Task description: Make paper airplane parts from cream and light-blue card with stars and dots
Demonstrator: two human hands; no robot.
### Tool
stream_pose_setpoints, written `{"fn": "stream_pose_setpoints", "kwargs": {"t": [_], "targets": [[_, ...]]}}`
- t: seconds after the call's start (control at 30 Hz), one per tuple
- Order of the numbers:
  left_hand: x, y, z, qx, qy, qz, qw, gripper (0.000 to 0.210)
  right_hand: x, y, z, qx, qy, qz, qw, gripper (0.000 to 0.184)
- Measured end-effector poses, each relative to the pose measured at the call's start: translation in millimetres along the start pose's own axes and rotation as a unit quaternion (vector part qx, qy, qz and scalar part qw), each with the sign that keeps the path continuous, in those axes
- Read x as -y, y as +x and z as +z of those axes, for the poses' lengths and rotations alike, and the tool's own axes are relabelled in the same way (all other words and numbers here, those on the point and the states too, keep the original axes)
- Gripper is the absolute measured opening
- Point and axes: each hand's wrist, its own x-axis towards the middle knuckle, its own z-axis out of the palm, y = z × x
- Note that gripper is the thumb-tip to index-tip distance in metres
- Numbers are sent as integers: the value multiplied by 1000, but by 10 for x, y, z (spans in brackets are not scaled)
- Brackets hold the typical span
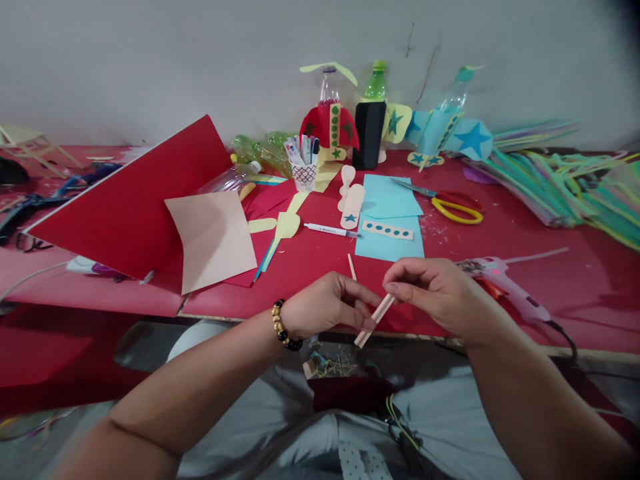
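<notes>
Just over the table's front edge, my left hand point(333, 307) pinches the lower end of a narrow pale pink strip point(374, 323). The strip looks folded or doubled lengthwise; which, I cannot tell. Its upper end is between the thumb and fingers of my right hand point(430, 290). Another thin pale stick-like piece point(352, 267) shows behind my left hand. Beyond my hands lie light blue paper point(390, 248), a pale strip with dark dots point(388, 231), a white pen point(333, 230) and a pale rounded piece with a star point(353, 207).
Yellow-handled scissors point(456, 211) and a glue gun point(520, 290) with its cord lie right. Bottle planes point(443, 130) stand along the wall beside bundled coloured strips point(545, 187). A pen cup point(304, 177) stands mid-table; a large red board point(135, 207) leans left behind pale paper point(213, 240).
</notes>
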Motion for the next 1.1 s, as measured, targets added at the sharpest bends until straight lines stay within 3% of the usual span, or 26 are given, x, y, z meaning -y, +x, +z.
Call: {"fn": "stream_pose_setpoints", "kwargs": {"t": [0.23, 1.1], "targets": [[5, 11, 4, 3, 6, -9, 1000, 31, -16, 20, 6, 5, 1, 11, 1000, 7], [3, 20, -23, 31, -17, -43, 998, 34, -24, -5, 11, 28, 54, 17, 998, 7]]}}
